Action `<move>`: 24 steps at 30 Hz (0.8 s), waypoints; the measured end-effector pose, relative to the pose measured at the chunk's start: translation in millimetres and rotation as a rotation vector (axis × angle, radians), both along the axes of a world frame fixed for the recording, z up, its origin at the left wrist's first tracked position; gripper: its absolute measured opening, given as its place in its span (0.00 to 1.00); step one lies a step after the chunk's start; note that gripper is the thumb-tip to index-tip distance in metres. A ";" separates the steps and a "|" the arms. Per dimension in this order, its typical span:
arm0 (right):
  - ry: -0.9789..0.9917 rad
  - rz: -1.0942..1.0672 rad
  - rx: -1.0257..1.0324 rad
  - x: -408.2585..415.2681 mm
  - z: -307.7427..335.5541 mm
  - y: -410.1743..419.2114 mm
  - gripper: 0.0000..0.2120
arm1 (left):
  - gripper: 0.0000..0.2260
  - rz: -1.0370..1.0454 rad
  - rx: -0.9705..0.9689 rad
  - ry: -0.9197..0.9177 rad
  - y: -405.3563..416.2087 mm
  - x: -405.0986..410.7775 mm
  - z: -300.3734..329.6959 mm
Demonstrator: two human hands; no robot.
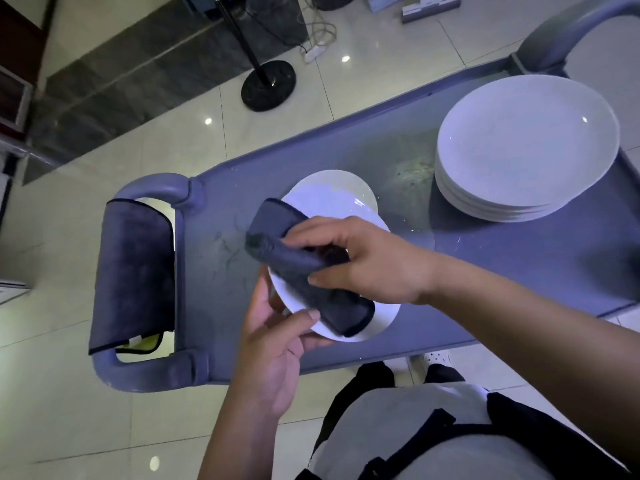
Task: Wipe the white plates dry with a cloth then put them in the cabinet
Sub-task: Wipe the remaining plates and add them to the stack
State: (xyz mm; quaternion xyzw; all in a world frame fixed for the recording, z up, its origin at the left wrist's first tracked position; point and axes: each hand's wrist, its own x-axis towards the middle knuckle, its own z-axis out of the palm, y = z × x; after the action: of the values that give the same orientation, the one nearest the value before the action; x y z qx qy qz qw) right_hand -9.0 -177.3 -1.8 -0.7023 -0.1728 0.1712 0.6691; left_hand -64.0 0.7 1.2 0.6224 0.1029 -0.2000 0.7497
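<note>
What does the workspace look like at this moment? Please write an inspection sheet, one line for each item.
Surface: grey cart top, scuffed and marked.
Job's things: white plate held above the cart; dark cloth on it; another plate lies beneath; stack of white plates at the far end.
Clutter: second dark cloth draped over the cart handle.
Grippers: left hand grips the plate rim; right hand grips the cloth.
Cables: cords and power strip on the floor.
Surroundings: tiled floor; black stand base.
</note>
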 end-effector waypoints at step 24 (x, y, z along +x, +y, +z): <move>-0.099 0.222 -0.153 -69.1 -75.0 -57.2 0.28 | 0.29 0.164 0.111 -0.083 -12.9 -12.3 3.7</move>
State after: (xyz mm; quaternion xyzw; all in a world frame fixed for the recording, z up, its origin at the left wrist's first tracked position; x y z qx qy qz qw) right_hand -78.1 -234.6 -76.8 -0.7355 -0.2685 0.2220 0.5811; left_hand -76.3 -12.2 4.8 0.6603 0.1336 -0.1059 0.7314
